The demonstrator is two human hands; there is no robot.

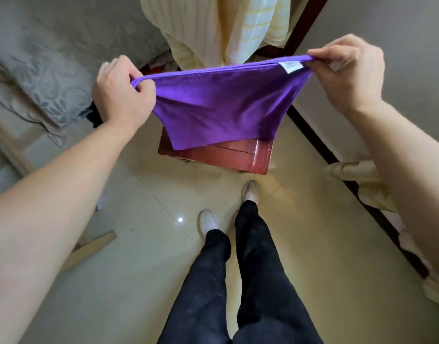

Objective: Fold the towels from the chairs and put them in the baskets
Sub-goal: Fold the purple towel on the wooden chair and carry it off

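Step in hand: I judge this to be the start of folding one towel; I have the purple towel (218, 105) stretched out in the air in front of me, not yet doubled over.
Left hand: my left hand (124, 93) is pinched tight on the towel's left top corner, fingers curled over the hem.
Right hand: my right hand (347, 70) is pinched on the right top corner, just beside the white label (291, 65).
Towel: it hangs from the top edge between my hands, sagging in the middle, its lower edge over the far part of the red wooden stool (228, 157).
Other towels: a pale yellow towel (213, 28) hangs on the far side, behind the purple one.
Baskets: none that I can see from here.
Next move: I think it calls for bringing the two corners together so the cloth halves evenly, keeping both pinches firm so the edge does not slip.
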